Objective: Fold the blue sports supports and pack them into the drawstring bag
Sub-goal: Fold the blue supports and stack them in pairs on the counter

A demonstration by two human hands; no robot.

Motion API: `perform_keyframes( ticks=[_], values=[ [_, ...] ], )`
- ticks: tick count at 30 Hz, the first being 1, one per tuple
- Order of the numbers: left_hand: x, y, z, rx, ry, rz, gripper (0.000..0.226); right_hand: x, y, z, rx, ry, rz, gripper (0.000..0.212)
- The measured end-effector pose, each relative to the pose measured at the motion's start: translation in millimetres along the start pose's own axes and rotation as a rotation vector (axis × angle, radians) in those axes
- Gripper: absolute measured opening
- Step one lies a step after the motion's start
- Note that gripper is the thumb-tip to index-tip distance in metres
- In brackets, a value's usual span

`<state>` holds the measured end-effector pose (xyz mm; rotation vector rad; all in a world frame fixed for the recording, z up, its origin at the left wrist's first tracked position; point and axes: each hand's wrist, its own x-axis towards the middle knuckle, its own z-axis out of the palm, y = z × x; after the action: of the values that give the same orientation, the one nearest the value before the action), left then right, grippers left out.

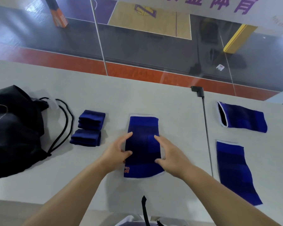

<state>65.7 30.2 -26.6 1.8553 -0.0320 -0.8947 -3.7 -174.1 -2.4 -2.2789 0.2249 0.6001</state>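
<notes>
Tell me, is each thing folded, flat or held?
Drawstring bag: slumped, cords loose.
Far left support: folded.
Near left support: folded.
Middle support: flat, unfolded, touched by both hands.
Far right support: flat, unfolded.
Near right support: flat, unfolded.
Left hand: open, touching middle support.
Right hand: open, touching middle support.

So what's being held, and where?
Nothing looks gripped: the flat blue elastic sports support lies on the white table, left hand touching its left edge, right hand its right edge.

Blue and black on a grey table [153, 98]
The middle support [143, 144] is bright blue with darker blue bands, thin white edges and a tiny orange mark. The two folded supports [91, 119] are dark blue. The bag [15, 128] is black.
</notes>
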Motion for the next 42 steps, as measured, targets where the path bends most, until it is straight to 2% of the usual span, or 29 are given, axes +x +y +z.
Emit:
perform_keyframes(
  ticks=[3, 6, 11, 14, 16, 20, 22, 25, 28, 32, 34, 39, 42],
  values=[
    [3, -10, 8, 0.153, -0.006, -0.011, 0.064, 3, 8, 9, -0.022, 0.007, 0.028, 0.075],
    [4, -11, 12, 0.202, 0.035, 0.044, 0.056, 8, 13, 11, 0.028, 0.082, 0.090, 0.060],
    [9, -9, 15, 0.199, 0.242, 0.074, 0.043, 22, 11, 9, 0.179, 0.199, 0.187, 0.037],
    [13, -8, 16, 0.236, 0.342, -0.008, 0.031, 27, 8, 10, 0.218, 0.213, 0.243, 0.031],
    [16, -7, 16, 0.257, 0.331, -0.051, 0.021, 30, 9, 12, 0.234, 0.195, 0.285, 0.027],
    [22, -6, 14, 0.220, 0.270, -0.134, 0.023, 35, 12, 12, 0.208, 0.147, 0.302, 0.013],
    [23, -6, 13, 0.216, 0.227, -0.151, 0.021, 34, 13, 10, 0.216, 0.115, 0.302, 0.021],
    [19, -7, 12, 0.173, 0.205, -0.143, 0.011, 33, 14, 8, 0.266, 0.098, 0.306, 0.012],
    [14, -5, 11, 0.061, 0.185, -0.126, 0.006, 26, 15, 6, 0.346, 0.105, 0.282, 0.014],
    [2, 3, 6, -0.213, 0.229, -0.100, 0.010, 12, 11, -2, 0.493, 0.236, 0.180, 0.036],
    [-4, 11, 4, -0.259, 0.234, -0.031, 0.013, 5, 7, -8, 0.498, 0.260, 0.110, 0.048],
    [-18, 30, 0, 0.003, 0.161, 0.128, 0.049, -4, -10, -14, 0.223, 0.200, -0.001, 0.060],
    [-22, 35, -2, 0.187, 0.221, 0.214, 0.040, -9, -20, -17, 0.101, 0.246, -0.060, 0.043]
  ],
)
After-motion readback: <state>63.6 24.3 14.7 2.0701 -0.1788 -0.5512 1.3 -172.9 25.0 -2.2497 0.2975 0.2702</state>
